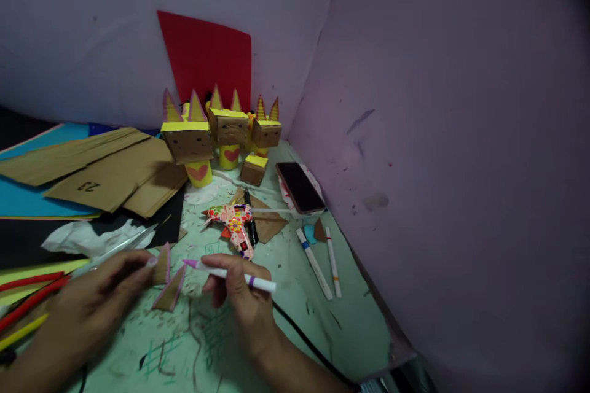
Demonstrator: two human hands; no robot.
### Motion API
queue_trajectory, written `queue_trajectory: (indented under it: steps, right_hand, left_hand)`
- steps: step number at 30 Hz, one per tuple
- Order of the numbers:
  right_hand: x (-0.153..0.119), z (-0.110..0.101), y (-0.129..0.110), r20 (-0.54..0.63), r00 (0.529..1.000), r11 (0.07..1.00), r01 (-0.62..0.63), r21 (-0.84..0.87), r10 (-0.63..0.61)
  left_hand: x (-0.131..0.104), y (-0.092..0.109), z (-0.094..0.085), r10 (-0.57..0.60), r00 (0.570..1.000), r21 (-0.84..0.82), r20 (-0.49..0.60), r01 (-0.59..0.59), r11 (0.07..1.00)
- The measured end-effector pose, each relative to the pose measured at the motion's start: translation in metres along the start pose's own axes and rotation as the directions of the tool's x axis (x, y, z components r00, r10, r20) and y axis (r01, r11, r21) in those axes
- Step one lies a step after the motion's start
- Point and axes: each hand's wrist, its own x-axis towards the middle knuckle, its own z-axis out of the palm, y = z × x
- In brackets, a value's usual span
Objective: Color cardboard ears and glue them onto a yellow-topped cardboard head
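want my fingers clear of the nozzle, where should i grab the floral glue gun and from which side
Take the glue gun by its handle, probably from the near side: it lies flat, handle angled toward you, nozzle pointing left.

The green table (pixel 359 331) carries cardboard triangles (pixel 170 292) and markers (pixel 315 265).

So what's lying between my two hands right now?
In the head view, two pink-edged cardboard triangles lie between your left hand and right hand, and the marker pokes in tip-first.
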Motion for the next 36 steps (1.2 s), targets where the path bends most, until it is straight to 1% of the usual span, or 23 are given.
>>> queue_trajectory:
  steps: [2,4,6,8,10,12,15,19,23,26,28,30,33,34,36]
  right_hand:
    - [0.003,0.000,-0.002,-0.052,0.997,0.998,-0.056,0.033,0.057]
    - [0.006,0.000,-0.003,-0.087,0.988,0.989,-0.123,0.082,0.130]
    - [0.006,0.000,-0.003,-0.133,0.976,0.981,-0.159,0.114,0.173]
    - [0.003,0.001,-0.002,-0.163,0.972,0.983,-0.154,0.102,0.169]
    - [0.001,0.002,-0.001,-0.231,0.962,0.989,-0.132,0.070,0.145]
    - [-0.002,0.003,-0.001,-0.233,0.964,0.991,-0.132,-0.012,0.126]
    - [-0.005,0.004,-0.001,-0.222,0.972,0.989,-0.100,-0.112,0.073]
    - [-0.007,0.003,0.001,-0.212,0.977,0.980,-0.073,-0.184,0.033]
    - [-0.007,0.003,0.006,-0.140,0.990,0.968,-0.038,-0.249,0.002]
    - [-0.006,0.006,0.009,-0.103,0.992,0.983,-0.086,-0.159,0.070]
    - [-0.005,0.008,0.011,-0.109,0.982,0.984,-0.165,-0.068,0.157]
    - [-0.002,0.010,0.013,-0.132,0.955,0.963,-0.271,-0.013,0.267]
    - [0.000,0.014,0.016,-0.172,0.900,0.916,-0.399,0.046,0.401]
    - [0.000,0.015,0.017,-0.179,0.892,0.909,-0.411,0.066,0.416]
    - [0.000,0.019,0.019,-0.180,0.896,0.913,-0.394,0.102,0.407]
  left_hand:
    - [-0.008,0.018,0.008,-0.085,0.993,-0.148,0.079,0.096,0.984]
    - [-0.015,0.036,0.013,-0.120,0.977,-0.239,0.175,0.160,0.958]
    - [-0.019,0.051,0.015,-0.148,0.968,-0.295,0.203,0.205,0.933]
    - [-0.022,0.060,0.015,-0.164,0.962,-0.360,0.218,0.235,0.903]
    - [-0.023,0.062,0.014,-0.144,0.964,-0.410,0.224,0.227,0.883]
    - [-0.023,0.061,0.012,-0.113,0.968,-0.448,0.222,0.204,0.870]
    - [-0.024,0.060,0.010,-0.083,0.972,-0.476,0.219,0.181,0.861]
    - [-0.025,0.065,0.007,-0.052,0.975,-0.464,0.218,0.151,0.873]
    - [-0.026,0.067,0.007,-0.013,0.978,-0.456,0.206,0.108,0.884]
    - [-0.027,0.064,0.008,-0.006,0.977,-0.514,0.215,0.119,0.849]
    - [-0.028,0.063,0.010,-0.016,0.973,-0.561,0.229,0.146,0.815]
    - [-0.029,0.062,0.011,0.001,0.976,-0.553,0.218,0.122,0.824]
    - [-0.032,0.063,0.012,0.077,0.989,-0.462,0.124,-0.011,0.887]
    - [-0.034,0.064,0.012,0.091,0.992,-0.443,0.085,-0.044,0.895]
    - [-0.036,0.065,0.014,0.073,0.997,-0.433,0.026,-0.055,0.900]
